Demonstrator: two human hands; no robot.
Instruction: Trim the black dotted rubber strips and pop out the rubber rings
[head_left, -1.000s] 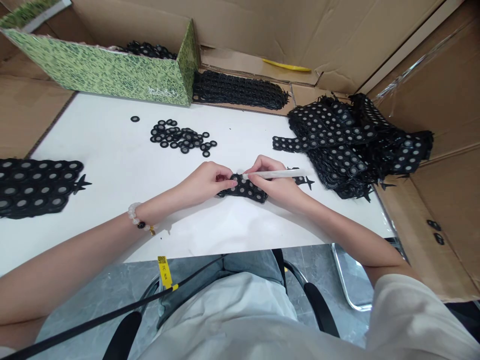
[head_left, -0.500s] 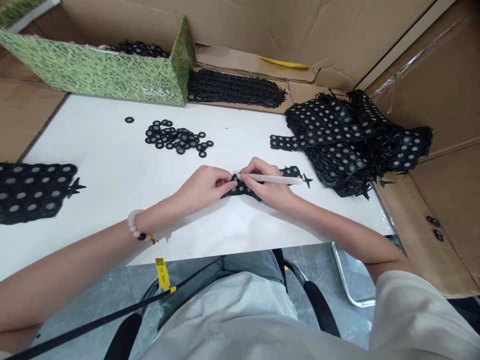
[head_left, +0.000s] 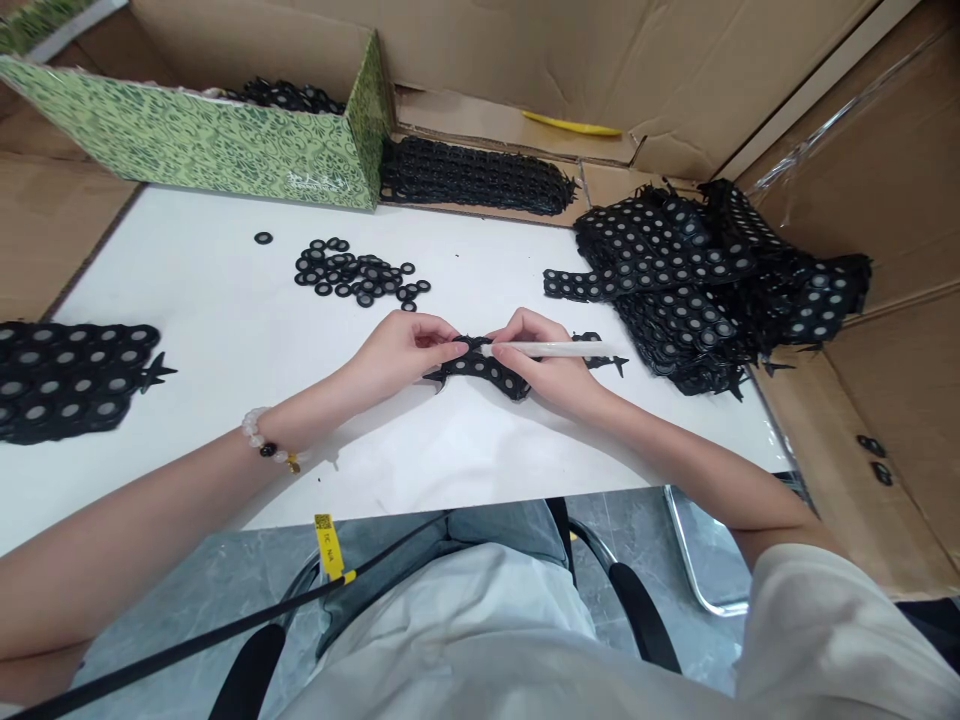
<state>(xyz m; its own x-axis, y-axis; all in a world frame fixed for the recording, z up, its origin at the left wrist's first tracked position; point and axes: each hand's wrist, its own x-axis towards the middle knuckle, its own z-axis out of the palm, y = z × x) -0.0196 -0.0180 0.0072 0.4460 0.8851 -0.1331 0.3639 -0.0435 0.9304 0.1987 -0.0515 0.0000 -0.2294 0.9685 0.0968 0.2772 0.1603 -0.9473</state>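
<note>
Between my two hands lies a black rubber strip [head_left: 487, 372] dotted with pale round spots, bent slightly over the white table. My left hand [head_left: 405, 350] pinches its left part between thumb and fingertips. A slim white pen-like stick [head_left: 551, 349] is gripped in my right hand [head_left: 551, 365], its tip close to my left fingertips at the strip. Those right fingers also rest against the strip, whose right end [head_left: 596, 345] shows beyond the hand with a star-shaped tab. What the stick's tip touches is too small to make out.
Loose black rings [head_left: 352, 272] lie in a heap past my hands. A dotted sheet [head_left: 67, 380] sits at left, a large pile of dotted sheets [head_left: 675, 280] at right. Behind stand a green patterned box [head_left: 225, 150], a stacked black bundle [head_left: 480, 178] and a yellow tool [head_left: 571, 125].
My left hand has shifted slightly left and up along the strip, so more of the strip shows between the hands. The white stick now lies more level in my right hand.
</note>
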